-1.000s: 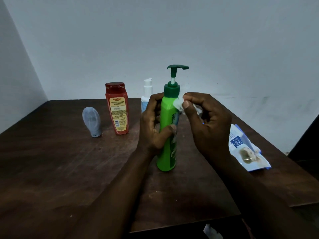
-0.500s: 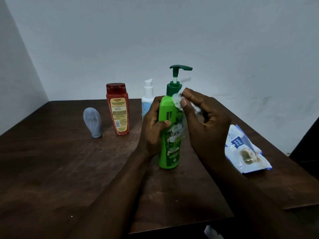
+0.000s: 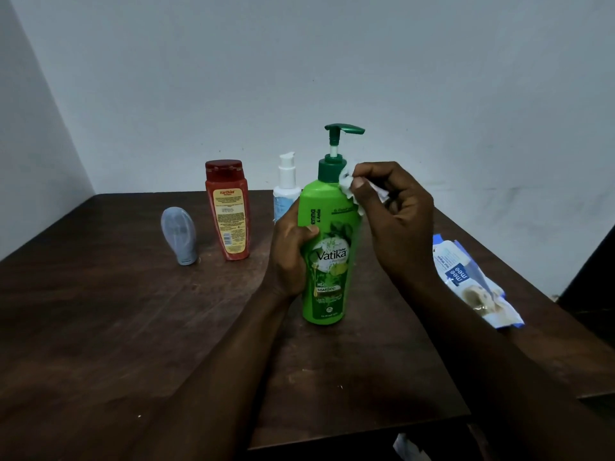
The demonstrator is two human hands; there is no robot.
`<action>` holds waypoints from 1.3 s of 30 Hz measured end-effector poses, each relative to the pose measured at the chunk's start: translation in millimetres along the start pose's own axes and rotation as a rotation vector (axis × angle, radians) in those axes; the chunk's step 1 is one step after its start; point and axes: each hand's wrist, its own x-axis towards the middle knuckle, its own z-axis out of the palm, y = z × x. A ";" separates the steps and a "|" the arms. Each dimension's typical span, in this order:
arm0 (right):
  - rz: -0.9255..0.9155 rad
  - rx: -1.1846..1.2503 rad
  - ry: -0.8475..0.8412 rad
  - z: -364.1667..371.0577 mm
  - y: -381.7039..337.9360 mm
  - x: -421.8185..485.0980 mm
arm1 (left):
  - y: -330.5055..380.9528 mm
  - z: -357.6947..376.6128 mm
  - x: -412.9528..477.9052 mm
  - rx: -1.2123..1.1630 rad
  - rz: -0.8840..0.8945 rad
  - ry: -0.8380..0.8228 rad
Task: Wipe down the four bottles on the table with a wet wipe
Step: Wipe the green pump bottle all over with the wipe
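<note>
The left hand grips the green pump bottle mid-body; the right hand pinches the wet wipe against its shoulder. Stiff plastic, likely slippery once wet.

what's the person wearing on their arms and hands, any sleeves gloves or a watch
Nothing worn shows. The left hand and right hand are ungloved, with no rings visible. Both forearms are bare down to the picture's edge: no sleeves, watch or bands.

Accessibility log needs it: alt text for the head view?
Left hand grips a green pump bottle; right hand holds a white wipe against its shoulder. A red bottle, grey bottle and white bottle stand behind; a wipes pack lies at right.
</note>
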 end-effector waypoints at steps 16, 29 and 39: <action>0.461 0.449 -0.291 0.5 -2.7 33.9 | 0.3 1.0 -0.3 0.008 0.004 0.019; 0.377 0.276 -0.074 -4.8 -12.3 3.8 | -4.6 -4.0 2.7 0.014 0.078 -0.012; 0.125 0.008 -0.097 -13.9 -19.4 -15.3 | -3.3 -3.1 1.5 0.020 0.030 0.000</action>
